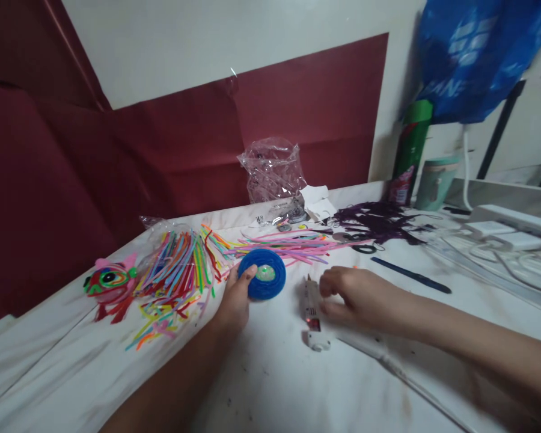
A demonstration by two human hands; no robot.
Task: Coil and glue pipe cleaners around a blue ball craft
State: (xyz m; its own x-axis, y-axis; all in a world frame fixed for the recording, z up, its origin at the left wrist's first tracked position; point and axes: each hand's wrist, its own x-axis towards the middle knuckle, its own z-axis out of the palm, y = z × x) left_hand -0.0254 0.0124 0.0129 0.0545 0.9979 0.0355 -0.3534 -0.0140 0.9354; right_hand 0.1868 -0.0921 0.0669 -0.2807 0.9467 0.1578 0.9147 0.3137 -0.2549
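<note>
My left hand [238, 299] grips a blue coiled disc [277, 275] by its left edge, thumb on top. The disc looks wound from fuzzy pipe cleaner and has a pale green centre. Just right of a white glue gun [312, 300], my right hand [348, 294] hovers with its fingers curved and a gap between thumb and fingers. The glue gun rests on the table, nozzle pointing away from me, a small red light on its body. Whether my right fingertips touch it I cannot tell.
Colourful pipe cleaners [180, 264] lie at left beside a pink figure [112, 285] with big eyes. Pink strips [293, 245] and dark purple strands [374, 219] spread behind. A dark blue flat tool [410, 275], a power strip [514, 219] and a cup [436, 183] stand or lie right.
</note>
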